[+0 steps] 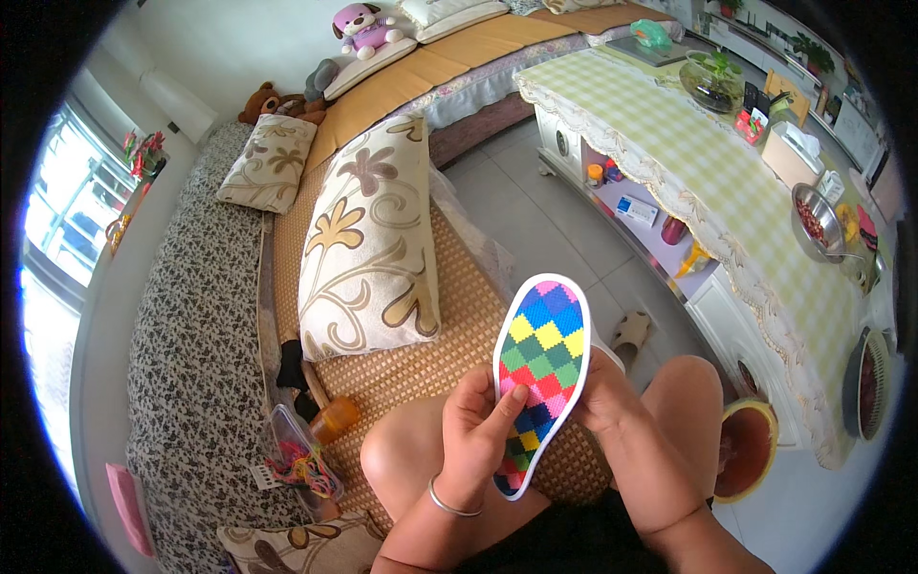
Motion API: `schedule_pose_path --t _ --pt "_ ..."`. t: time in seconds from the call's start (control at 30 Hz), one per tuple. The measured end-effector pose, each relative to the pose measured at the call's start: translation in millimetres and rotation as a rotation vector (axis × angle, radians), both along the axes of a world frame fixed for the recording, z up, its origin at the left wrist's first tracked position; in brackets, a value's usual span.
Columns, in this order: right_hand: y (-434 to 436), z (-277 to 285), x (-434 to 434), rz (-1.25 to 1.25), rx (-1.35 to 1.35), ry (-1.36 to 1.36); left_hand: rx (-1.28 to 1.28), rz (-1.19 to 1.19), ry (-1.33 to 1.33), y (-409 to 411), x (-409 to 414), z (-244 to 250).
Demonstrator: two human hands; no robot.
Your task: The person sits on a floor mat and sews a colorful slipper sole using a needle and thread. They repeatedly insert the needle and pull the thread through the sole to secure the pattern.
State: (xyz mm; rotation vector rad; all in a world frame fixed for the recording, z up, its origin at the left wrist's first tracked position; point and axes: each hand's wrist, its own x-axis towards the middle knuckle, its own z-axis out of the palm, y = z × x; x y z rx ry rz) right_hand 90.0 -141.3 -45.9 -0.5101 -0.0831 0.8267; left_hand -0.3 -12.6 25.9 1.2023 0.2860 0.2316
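Observation:
A shoe insole (543,337) with a multicoloured diamond pattern and a white border stands upright between my hands, toe end up. My left hand (477,423) grips its left side, with the thumb lying across the patterned face. Behind the right edge is my right hand (604,391); its fingers are mostly hidden by the insole. A white piece (606,350), perhaps a second insole, shows behind on the right, close to my right hand. A metal bangle (453,508) circles my left wrist.
Left of my knee lie a clear plastic box (305,459) of coloured threads and an orange bottle (335,421). A large flowered cushion (373,244) rests on the woven seat mat (459,287). At right stand a cloth-covered table (645,122) and a yellow-rimmed bucket (773,430). A slipper (631,333) is on the floor.

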Motion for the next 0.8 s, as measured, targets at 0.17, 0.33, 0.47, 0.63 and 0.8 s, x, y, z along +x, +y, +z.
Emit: schedule_pose_path --t 0.17,0.33,0.47,0.63,0.8 --pt "1.2 13.0 -4.0 -0.054 -0.008 0.043 0.059 0.029 0.018 -0.2 -0.9 1.3" --pt "0.9 8.3 -3.8 -0.057 -0.041 0.033 0.072 0.039 -0.014 1.5 -1.6 -7.0" --pt "-5.8 5.8 4.6 -0.029 -0.181 -0.035 0.070 0.034 0.013 0.0 -0.7 -3.5" --pt "-6.1 9.2 10.0 0.006 -0.209 -0.059 0.089 0.031 0.024 -0.2 -0.1 -7.1" --pt "-2.1 5.2 13.2 -0.004 -0.272 0.048 0.109 0.041 0.005 -3.5 0.3 -5.1"
